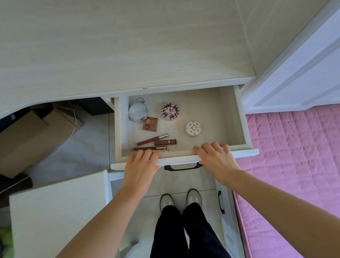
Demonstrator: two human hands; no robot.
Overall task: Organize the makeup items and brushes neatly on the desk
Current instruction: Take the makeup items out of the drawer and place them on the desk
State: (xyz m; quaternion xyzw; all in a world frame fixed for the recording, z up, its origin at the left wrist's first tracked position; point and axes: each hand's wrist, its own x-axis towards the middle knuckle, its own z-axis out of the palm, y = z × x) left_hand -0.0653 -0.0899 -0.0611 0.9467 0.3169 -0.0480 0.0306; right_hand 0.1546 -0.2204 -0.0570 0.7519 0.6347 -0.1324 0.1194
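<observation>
An open drawer point(235, 117) under the pale desk top point(103, 41) holds makeup. Inside lie a round silver mirror point(137, 111), a small eyeshadow palette point(150, 123), a blue patterned round compact point(170, 111), a white patterned round compact point(193, 128), a red lip gloss tube point(152, 139), a short brown lipstick point(165, 142) and a long brown pencil point(149, 148). My left hand point(141, 165) and my right hand point(216, 157) both rest on the drawer's front edge, fingers curled over it into the drawer. The left fingers hide the pencil's near part.
A black handle point(180, 167) sits on the drawer front between my hands. A pink quilted bed point(305, 167) lies at the right, a white door point(305, 68) above it. Cardboard boxes point(25, 139) stand under the desk at left, a white stool point(59, 220) beside me.
</observation>
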